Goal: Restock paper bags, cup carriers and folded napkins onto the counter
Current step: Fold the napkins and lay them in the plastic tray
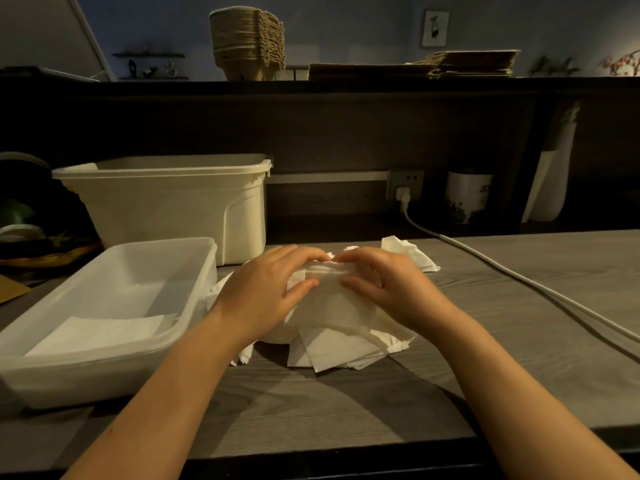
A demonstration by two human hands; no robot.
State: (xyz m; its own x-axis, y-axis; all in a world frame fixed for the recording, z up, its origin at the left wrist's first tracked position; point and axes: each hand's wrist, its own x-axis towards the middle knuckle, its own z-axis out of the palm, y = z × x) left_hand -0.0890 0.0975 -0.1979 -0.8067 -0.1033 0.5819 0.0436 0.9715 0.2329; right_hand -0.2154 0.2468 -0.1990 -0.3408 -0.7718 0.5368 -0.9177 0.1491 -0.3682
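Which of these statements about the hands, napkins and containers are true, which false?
1. The left hand and the right hand both pinch one white paper napkin. True.
2. A flat white napkin lies inside the shallow white plastic tray. True.
3. The stack of brown pulp cup carriers stands inside that tray. False: it stands on the dark upper shelf.
4. The white power cable runs left of the hands. False: it runs to their right.

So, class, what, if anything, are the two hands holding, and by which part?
Both the left hand and the right hand pinch one white napkin along its upper edge, above the loose napkin pile.
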